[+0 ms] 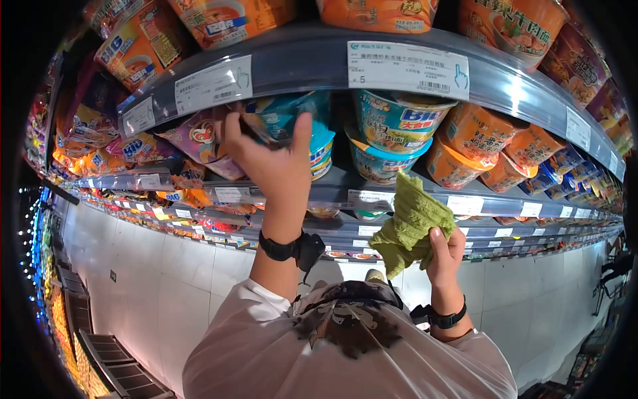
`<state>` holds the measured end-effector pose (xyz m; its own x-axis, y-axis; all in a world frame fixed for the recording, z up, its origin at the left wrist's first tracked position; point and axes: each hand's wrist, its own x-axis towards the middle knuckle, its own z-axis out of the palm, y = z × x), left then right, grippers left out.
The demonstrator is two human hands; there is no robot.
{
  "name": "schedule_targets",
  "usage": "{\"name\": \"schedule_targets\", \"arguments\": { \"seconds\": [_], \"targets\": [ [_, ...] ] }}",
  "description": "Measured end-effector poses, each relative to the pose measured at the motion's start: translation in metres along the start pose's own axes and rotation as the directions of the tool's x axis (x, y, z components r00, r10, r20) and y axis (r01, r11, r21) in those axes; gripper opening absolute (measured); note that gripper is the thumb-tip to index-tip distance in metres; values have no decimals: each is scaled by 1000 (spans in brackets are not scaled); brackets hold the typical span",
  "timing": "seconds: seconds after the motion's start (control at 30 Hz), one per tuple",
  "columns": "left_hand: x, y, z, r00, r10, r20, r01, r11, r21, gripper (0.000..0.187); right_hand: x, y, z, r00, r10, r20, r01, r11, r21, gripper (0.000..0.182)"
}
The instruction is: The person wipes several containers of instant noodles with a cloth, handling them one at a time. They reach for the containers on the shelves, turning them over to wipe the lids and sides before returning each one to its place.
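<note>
My left hand (pixel 272 159) is up at the shelf, its fingers round the left side of a blue instant noodle tub (pixel 282 116) and its thumb across the front. That tub looks tilted and slightly blurred, above another blue tub (pixel 321 156). Lower and to the right, my right hand (pixel 445 256) grips a crumpled green cloth (pixel 419 223), which hangs in front of the lower shelves. Two stacked blue noodle tubs (pixel 392 126) stand right of my left hand. A purple noodle packet (pixel 193 139) lies to its left.
The upper shelf edge (pixel 292 63) with price labels juts out above my left hand. Orange noodle tubs (pixel 478 136) sit to the right, with more orange tubs (pixel 379 13) overhead. Lower shelves run below, over a tiled floor (pixel 159 266). Dark racks (pixel 119 359) stand at the lower left.
</note>
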<state>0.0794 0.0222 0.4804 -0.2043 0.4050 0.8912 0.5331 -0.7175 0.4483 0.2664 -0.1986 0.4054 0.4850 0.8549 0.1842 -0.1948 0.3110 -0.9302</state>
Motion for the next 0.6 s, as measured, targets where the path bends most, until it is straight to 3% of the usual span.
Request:
{"name": "schedule_targets", "arguments": {
  "seconds": [0.03,0.07,0.13,0.17,0.2,0.27,0.33,0.37,0.4,0.47,0.5,0.6],
  "targets": [
    [2,17,-12,988,154,-17,-150,976,157,66,7,-4,-2,992,-124,31,128,978,-168,34],
    [-11,22,-19,987,158,-19,-153,975,164,66,16,-10,-2,967,-242,81,256,911,-324,33],
    [-38,30,-23,930,367,24,-361,924,-124,54,36,-26,2,886,-418,199,463,792,-399,38],
    [-42,45,-17,959,267,96,-233,934,-271,55,47,-31,5,817,-514,261,574,683,-451,44],
    [-45,59,-11,968,174,182,-88,912,-401,55,55,-39,11,818,-512,263,573,686,-448,44],
    [-49,66,-1,934,120,337,42,898,-437,74,67,-53,24,828,-505,246,545,617,-568,64],
    [-54,77,5,907,2,421,194,886,-421,83,79,-48,24,868,-434,240,494,710,-502,80],
    [-57,76,10,896,-7,444,208,889,-407,88,81,-45,24,915,-338,219,402,807,-434,82],
    [-56,78,12,897,-5,442,206,890,-406,88,88,-45,21,879,-383,284,476,713,-515,82],
    [-52,87,16,868,-96,487,327,848,-416,89,93,-50,33,906,-343,247,402,880,-254,83],
    [-45,89,23,881,-88,466,332,815,-474,90,99,-47,30,871,-406,277,486,794,-364,82],
    [-40,90,28,840,-159,519,435,768,-469,89,109,-46,28,852,-413,322,514,778,-361,81]
  ]
}}
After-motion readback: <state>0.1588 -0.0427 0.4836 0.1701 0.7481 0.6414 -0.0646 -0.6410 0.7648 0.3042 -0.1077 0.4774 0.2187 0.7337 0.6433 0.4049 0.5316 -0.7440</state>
